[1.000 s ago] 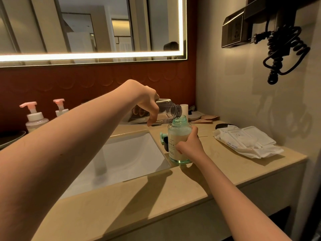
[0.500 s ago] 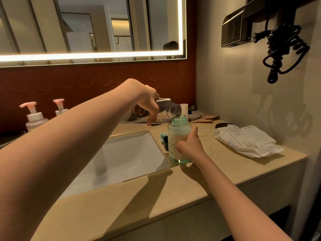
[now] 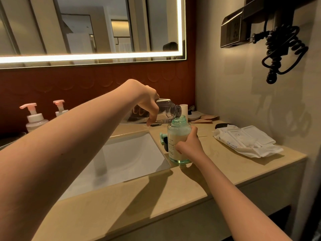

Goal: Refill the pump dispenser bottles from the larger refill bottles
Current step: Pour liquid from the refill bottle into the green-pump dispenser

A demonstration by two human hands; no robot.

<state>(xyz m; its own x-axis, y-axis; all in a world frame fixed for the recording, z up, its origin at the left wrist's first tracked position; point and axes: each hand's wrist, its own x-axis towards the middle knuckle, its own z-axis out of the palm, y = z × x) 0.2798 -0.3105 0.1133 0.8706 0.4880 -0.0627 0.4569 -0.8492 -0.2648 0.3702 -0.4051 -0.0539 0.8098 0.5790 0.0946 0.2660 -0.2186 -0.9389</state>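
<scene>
Fingers (image 3: 152, 117) of the left hand (image 3: 147, 101) curl down over the clear refill bottle (image 3: 167, 110) and grip it near the shoulder. It is tipped almost flat, with its open threaded mouth just over the rim of the green dispenser bottle (image 3: 178, 133). The right hand (image 3: 188, 146) wraps the dispenser's lower body with the thumb up its side, holding it upright on the counter (image 3: 225, 166) at the right corner of the sink (image 3: 125, 159). This looks like the pouring step. Pale liquid seems to reach the dispenser's shoulder, so this bottle is probably nearly full, though no stream can be made out. The next move calls for righting the refill bottle slowly so nothing drips, while the right hand steadies the dispenser. After that comes refitting the top: a teal piece (image 3: 163, 137), likely the pump head, lies just beside the dispenser on the sink side. Two pink-topped pump bottles (image 3: 34, 117) stand well apart, left of the sink, perhaps due next
</scene>
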